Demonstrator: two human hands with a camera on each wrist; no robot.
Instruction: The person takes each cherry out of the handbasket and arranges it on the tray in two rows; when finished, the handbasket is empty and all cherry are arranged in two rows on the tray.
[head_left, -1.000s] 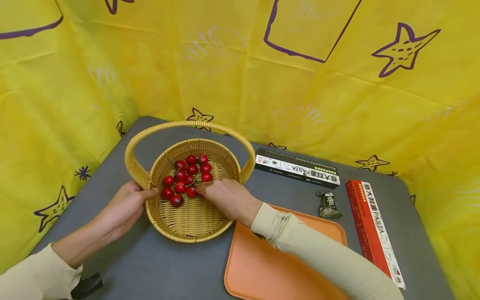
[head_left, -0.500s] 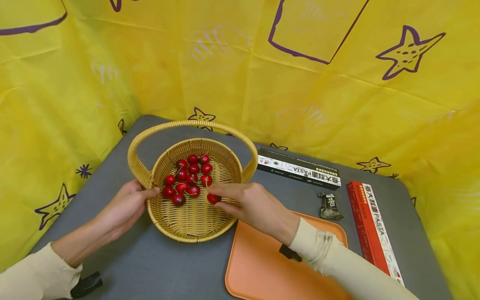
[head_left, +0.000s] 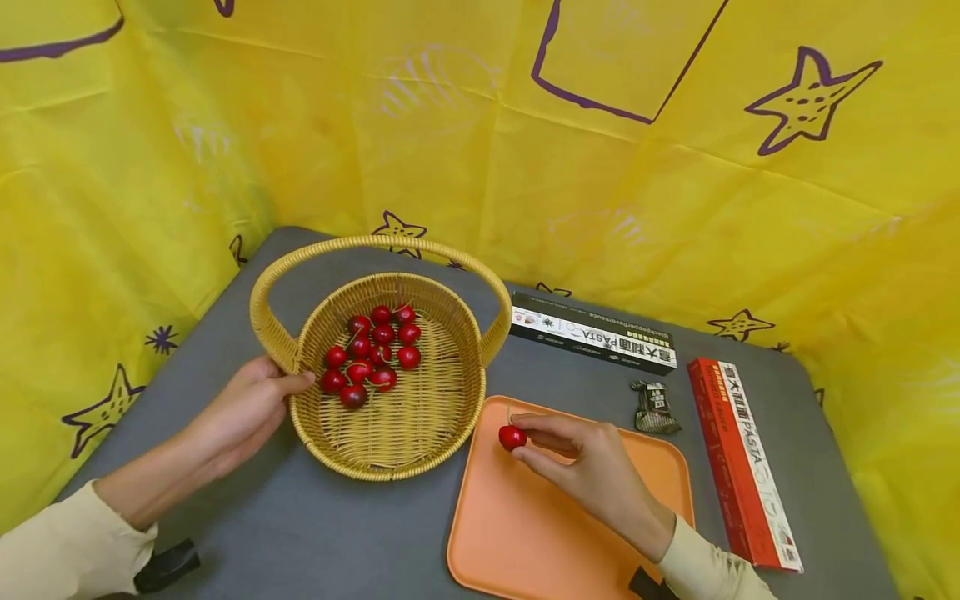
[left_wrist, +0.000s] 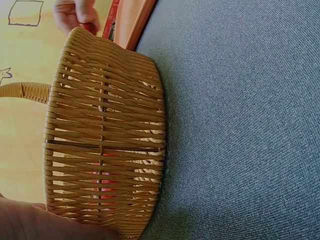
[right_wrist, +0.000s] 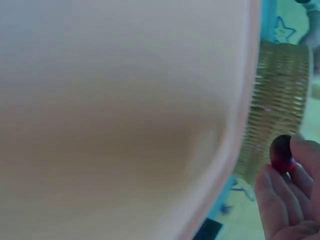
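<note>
A round wicker basket [head_left: 390,458] with a tall arched handle stands at the middle left, several red cherries [head_left: 360,371] lying together in its left and back part. My left hand [head_left: 243,408] grips the basket's left rim by the foot of the handle, thumb on top. Between thumb and fingers of my right hand [head_left: 592,467] is a single cherry [head_left: 512,437], its stem pointing up. That hand is over the far left part of an orange tray [head_left: 517,533]. In the right wrist view the held cherry [right_wrist: 283,154] shows dark at the fingertips.
Behind the tray lies a black-and-white pasta box [head_left: 592,333]. A red-and-white pasta box [head_left: 746,467] lies along the right side, with a small dark wrapped packet [head_left: 655,407] between. A yellow patterned cloth [head_left: 465,125] hangs round the grey table [head_left: 300,533].
My right hand has lifted one cherry out of the basket and carried it right and toward me, over the tray. The left hand keeps its grip on the basket.
</note>
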